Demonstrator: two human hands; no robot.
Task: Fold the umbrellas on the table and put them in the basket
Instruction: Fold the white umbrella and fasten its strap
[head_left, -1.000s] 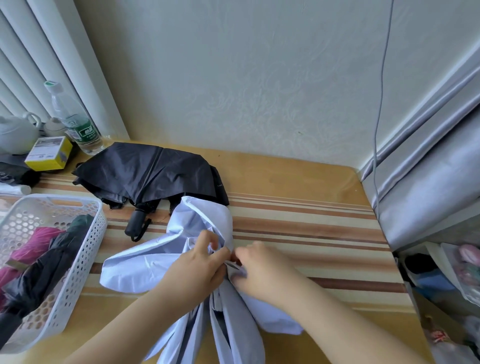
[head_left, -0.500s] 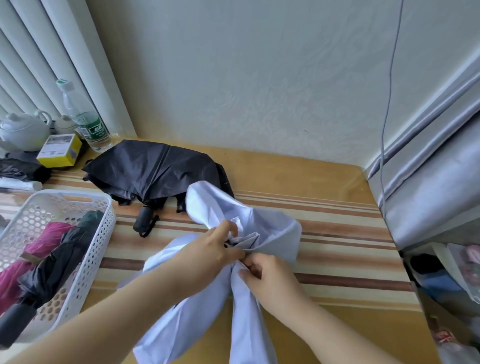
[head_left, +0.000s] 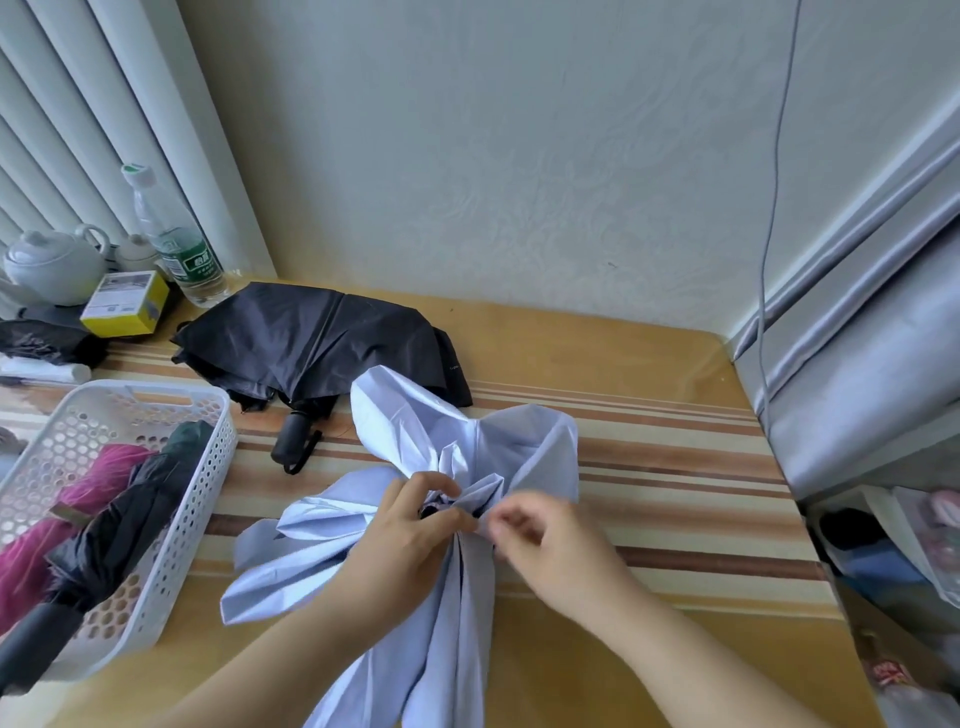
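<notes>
A pale lilac umbrella (head_left: 467, 447) lies half gathered on the striped table (head_left: 675, 467), its panels fanning out near me. My left hand (head_left: 410, 525) grips the bunched cloth at the middle. My right hand (head_left: 545, 535) pinches a fold of the same cloth just to the right. Behind it lies a black umbrella (head_left: 311, 338), loosely collapsed, with its handle (head_left: 291, 447) pointing toward me. The white perforated basket (head_left: 171, 519) at the left holds a pink folded umbrella (head_left: 67, 514) and a dark folded umbrella (head_left: 119, 530).
At the far left stand a white teapot (head_left: 52, 265), a yellow box (head_left: 124, 304) and a plastic water bottle (head_left: 176, 244). A grey cabinet (head_left: 872, 353) borders the table's right side, with clutter below it. A thin cable (head_left: 774, 208) hangs down the wall.
The lilac cloth spread wider to the right as a panel was pulled out. My right hand shifted from under the bunch to its right side; my left hand kept its grip.
</notes>
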